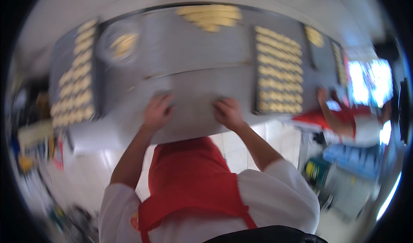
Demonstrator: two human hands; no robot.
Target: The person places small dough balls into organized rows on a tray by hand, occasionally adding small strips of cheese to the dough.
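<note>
Both my hands are over the near part of a grey metal worktable (193, 86), a short way apart. My left hand (158, 111) is bent at the knuckles, its fingertips smeared by motion, so whether it is open or closed is unclear. Closer to the right-hand tray, my right hand (229, 113) has its fingers curled in; anything inside them is hidden. Pale yellow dough pieces (279, 73) lie in rows on a dark tray (257, 101) to the right. More dough pieces (211, 15) form a tapering group at the far edge.
On the left, a dark tray (98, 88) carries rows of similar dough pieces (73, 97). Beside it stands a clear round bowl (107, 54) with yellow dough (124, 45). Another person (344, 125) in red and white works at the right end, near further trays. A blue crate (352, 159) sits below there.
</note>
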